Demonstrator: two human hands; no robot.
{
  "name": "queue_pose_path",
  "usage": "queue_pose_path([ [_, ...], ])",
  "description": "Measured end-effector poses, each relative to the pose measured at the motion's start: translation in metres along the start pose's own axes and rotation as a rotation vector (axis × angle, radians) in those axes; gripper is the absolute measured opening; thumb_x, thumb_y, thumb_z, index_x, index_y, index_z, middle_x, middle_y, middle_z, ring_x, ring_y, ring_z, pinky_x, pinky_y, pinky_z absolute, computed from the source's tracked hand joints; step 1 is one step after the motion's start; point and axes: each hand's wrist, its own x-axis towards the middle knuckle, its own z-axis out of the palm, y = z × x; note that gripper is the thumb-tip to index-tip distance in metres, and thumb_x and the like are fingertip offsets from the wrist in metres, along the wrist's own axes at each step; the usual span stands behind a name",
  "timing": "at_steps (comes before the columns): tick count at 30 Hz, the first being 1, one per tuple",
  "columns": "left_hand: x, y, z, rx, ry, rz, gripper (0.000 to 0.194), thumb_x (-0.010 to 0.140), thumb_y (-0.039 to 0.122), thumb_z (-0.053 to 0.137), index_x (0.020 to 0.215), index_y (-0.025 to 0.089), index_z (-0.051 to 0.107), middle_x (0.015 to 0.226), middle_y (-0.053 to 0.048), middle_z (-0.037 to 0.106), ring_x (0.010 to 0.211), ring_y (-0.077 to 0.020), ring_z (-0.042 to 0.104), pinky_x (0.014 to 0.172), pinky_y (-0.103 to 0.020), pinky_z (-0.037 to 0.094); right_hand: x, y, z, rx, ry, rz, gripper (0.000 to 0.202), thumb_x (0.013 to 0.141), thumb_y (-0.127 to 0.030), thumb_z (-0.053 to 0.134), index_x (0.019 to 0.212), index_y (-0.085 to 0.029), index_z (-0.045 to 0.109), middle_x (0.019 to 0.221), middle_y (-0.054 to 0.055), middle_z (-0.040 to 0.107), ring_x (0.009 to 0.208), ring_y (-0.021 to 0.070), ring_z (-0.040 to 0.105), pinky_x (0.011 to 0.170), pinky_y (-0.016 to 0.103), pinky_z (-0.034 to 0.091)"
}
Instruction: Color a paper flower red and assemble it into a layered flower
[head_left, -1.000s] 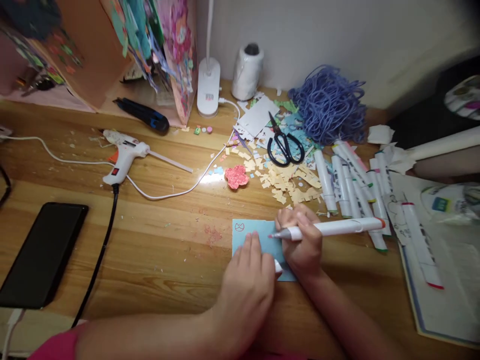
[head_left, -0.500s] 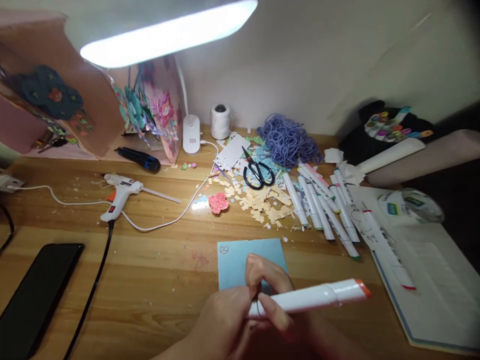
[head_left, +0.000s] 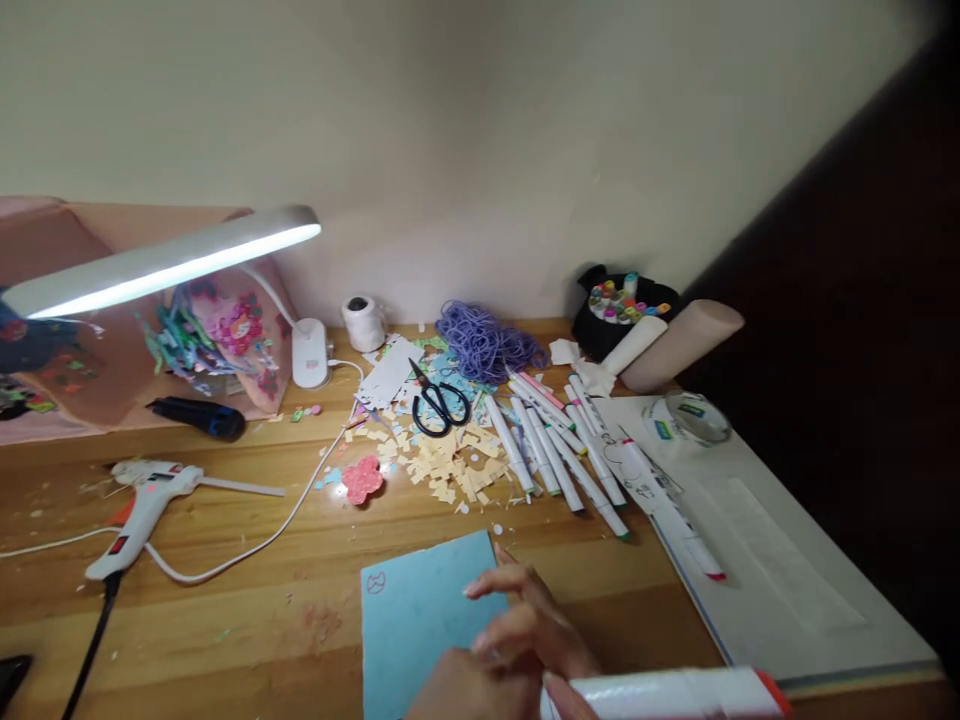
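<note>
A white marker with an orange-red end lies across the bottom edge of the view, partly cut off. The thumb of my right hand presses on it; the other fingers are lifted, bent and spread over the light blue paper. My left hand is curled beside the marker's left end, its fingertips hidden behind my right hand and the lower edge. What it grips cannot be made out. A small red round drawing shows in the paper's upper left corner.
Beyond the paper lie a red paper flower, yellow paper scraps, black scissors and several white markers. A glue gun and its cord are at left. A pad with a tape roll is at right.
The view has tilted up and turned right, so the hands sit lower in it. My right fingers have lifted and spread away from the marker's left end.
</note>
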Motion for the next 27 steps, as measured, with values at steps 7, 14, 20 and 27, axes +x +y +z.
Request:
queue_pose_path([
  [7,0.030,0.012,-0.043,-0.023,0.208,-0.042,0.029,0.085,0.011,0.036,0.109,0.018,0.049,0.095,-0.007,0.065,0.081,-0.0175,0.061,0.071,-0.026,0.047,0.011,0.016,-0.111,-0.286,0.470,0.606,0.022,0.080,-0.037,0.048,0.092,-0.019,0.052,0.074,0.002,0.059,0.062,0.0186,0.057,0.057,0.030,0.046],
  [14,0.010,0.004,-0.036,-0.167,0.232,-0.274,0.027,0.094,0.031,0.023,0.076,0.022,0.042,0.064,0.002,0.055,0.056,-0.0130,0.050,0.053,-0.021,0.039,0.009,0.052,-0.149,-0.901,0.488,0.522,0.025,0.082,-0.021,0.039,0.105,-0.016,0.045,0.103,0.015,0.058,0.093,0.0274,0.057,0.078,0.041,0.045],
  [20,-0.003,-0.007,-0.041,-0.206,0.324,-0.415,0.036,0.094,0.047,0.023,0.078,0.023,0.045,0.063,0.003,0.054,0.058,-0.0158,0.053,0.056,-0.024,0.041,0.026,0.048,-0.128,-1.146,0.390,0.187,0.020,0.081,-0.026,0.053,0.098,-0.015,0.051,0.097,0.013,0.053,0.094,0.0271,0.049,0.083,0.041,0.043],
  [27,-0.014,-0.010,-0.040,-0.235,0.409,-0.349,0.035,0.094,0.045,0.029,0.076,0.023,0.049,0.068,0.002,0.059,0.062,-0.0162,0.057,0.059,-0.025,0.042,0.039,0.041,-0.117,-1.380,0.090,0.257,0.012,0.078,-0.025,0.055,0.069,-0.019,0.053,0.075,0.009,0.056,0.079,0.0268,0.051,0.070,0.038,0.041],
])
